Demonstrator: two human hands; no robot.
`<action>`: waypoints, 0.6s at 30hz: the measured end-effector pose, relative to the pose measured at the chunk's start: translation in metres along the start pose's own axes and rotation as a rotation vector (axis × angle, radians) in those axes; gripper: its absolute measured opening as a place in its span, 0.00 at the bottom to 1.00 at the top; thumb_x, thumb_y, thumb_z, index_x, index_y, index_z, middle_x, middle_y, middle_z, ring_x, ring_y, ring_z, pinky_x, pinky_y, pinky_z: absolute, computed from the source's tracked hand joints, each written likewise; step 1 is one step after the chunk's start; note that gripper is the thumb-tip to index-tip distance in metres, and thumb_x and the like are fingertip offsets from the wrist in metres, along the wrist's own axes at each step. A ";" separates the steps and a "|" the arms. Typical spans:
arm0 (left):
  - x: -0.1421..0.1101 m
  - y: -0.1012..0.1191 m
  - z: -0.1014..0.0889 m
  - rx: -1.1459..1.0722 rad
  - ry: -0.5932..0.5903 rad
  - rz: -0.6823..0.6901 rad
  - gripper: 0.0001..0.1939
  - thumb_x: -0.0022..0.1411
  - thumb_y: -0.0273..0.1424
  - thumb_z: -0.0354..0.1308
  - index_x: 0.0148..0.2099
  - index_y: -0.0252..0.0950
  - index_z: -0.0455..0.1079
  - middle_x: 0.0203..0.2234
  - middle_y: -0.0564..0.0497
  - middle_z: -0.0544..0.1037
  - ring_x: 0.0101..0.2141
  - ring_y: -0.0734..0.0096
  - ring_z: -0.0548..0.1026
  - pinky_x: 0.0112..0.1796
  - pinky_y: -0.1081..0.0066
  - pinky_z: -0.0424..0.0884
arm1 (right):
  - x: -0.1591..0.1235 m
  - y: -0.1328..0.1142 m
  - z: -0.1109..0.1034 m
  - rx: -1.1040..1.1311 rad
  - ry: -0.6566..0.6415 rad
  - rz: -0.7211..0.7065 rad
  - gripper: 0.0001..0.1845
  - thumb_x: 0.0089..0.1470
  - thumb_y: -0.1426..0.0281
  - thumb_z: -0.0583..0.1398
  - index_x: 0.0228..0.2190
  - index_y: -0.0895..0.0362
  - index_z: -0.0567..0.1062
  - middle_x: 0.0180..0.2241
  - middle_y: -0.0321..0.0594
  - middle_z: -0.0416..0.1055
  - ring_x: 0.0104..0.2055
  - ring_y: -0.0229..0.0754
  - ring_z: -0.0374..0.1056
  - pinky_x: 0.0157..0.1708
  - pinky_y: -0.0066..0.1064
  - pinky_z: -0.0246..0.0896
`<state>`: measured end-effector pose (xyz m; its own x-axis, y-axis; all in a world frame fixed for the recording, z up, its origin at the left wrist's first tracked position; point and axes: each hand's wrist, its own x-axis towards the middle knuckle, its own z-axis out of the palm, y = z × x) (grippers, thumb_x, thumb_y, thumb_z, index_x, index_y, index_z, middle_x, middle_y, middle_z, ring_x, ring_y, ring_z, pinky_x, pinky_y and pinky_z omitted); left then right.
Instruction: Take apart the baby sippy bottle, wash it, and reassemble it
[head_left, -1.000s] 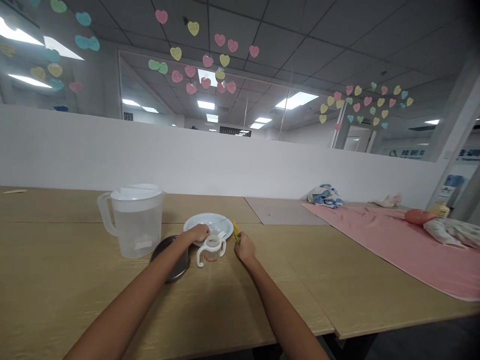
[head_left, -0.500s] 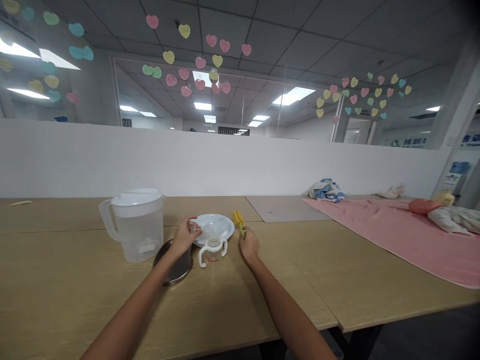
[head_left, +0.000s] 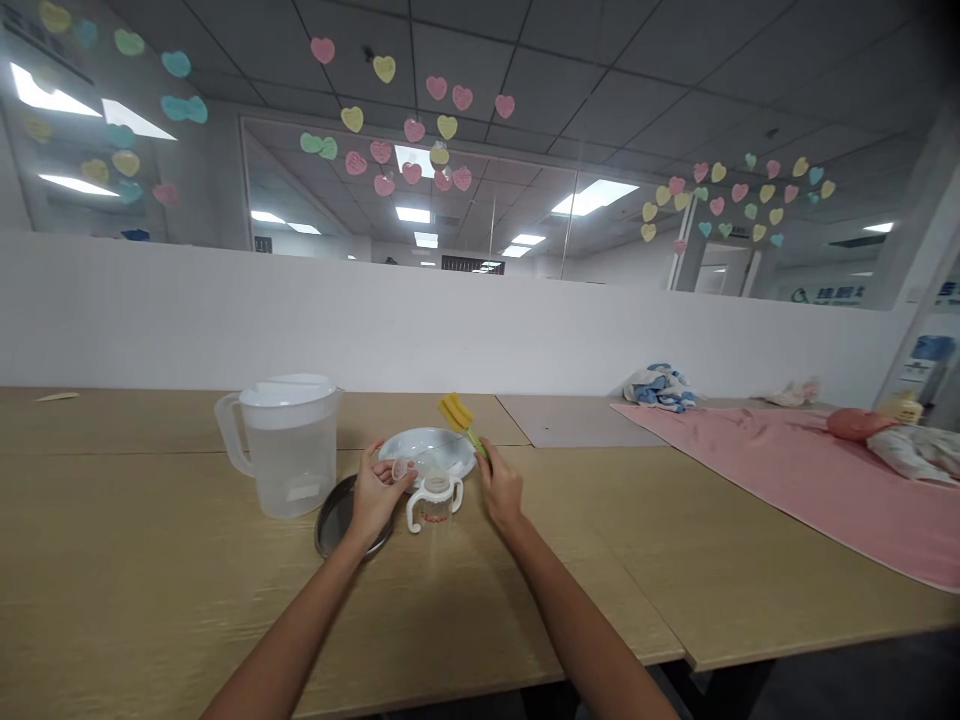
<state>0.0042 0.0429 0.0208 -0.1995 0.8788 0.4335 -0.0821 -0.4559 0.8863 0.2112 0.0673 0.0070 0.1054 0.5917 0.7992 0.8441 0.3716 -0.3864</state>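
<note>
My left hand is closed in a pinch on a small clear cap-like piece, whose exact kind I cannot make out. It is held by the left rim of a white basin. In my right hand is a bottle brush with a yellow sponge head and a green handle, its head raised above the basin's far right side. A clear baby bottle with two white handles stands uncapped between my hands. Partly under my left wrist lies a metal kidney dish.
A translucent lidded jug stands left of the dish. On the right, a pink cloth covers the table, with a doll on it. A bundled blue-and-white cloth sits by the low wall. A flat wooden stick lies far left.
My right hand has raised the brush, its yellow head tilting leftward over the basin. My left hand has turned slightly, showing more of the clear piece. The view has shifted a little.
</note>
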 end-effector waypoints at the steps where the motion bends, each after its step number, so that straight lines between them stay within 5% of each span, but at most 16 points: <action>1: -0.001 0.002 0.000 -0.035 0.009 -0.026 0.42 0.42 0.33 0.66 0.57 0.38 0.50 0.27 0.54 0.75 0.33 0.68 0.77 0.39 0.64 0.72 | 0.000 -0.003 -0.001 0.030 0.022 -0.066 0.19 0.61 0.64 0.48 0.48 0.56 0.71 0.41 0.42 0.75 0.36 0.40 0.72 0.35 0.26 0.62; 10: -0.003 0.007 -0.002 -0.112 0.021 -0.069 0.45 0.45 0.34 0.66 0.61 0.37 0.47 0.31 0.48 0.79 0.34 0.66 0.78 0.43 0.62 0.71 | -0.006 -0.022 -0.015 0.013 0.075 -0.524 0.16 0.59 0.69 0.51 0.44 0.56 0.75 0.29 0.41 0.74 0.27 0.34 0.67 0.29 0.23 0.58; 18: -0.002 -0.003 -0.005 0.103 0.055 0.129 0.36 0.50 0.37 0.62 0.59 0.37 0.53 0.31 0.48 0.79 0.35 0.66 0.78 0.42 0.62 0.71 | -0.002 -0.017 -0.011 -0.105 0.252 -0.433 0.14 0.57 0.71 0.54 0.42 0.54 0.76 0.27 0.40 0.72 0.24 0.32 0.64 0.25 0.23 0.54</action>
<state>0.0003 0.0420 0.0167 -0.2555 0.8037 0.5374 0.0478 -0.5446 0.8373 0.2021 0.0519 0.0170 -0.1529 0.2034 0.9671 0.8853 0.4630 0.0426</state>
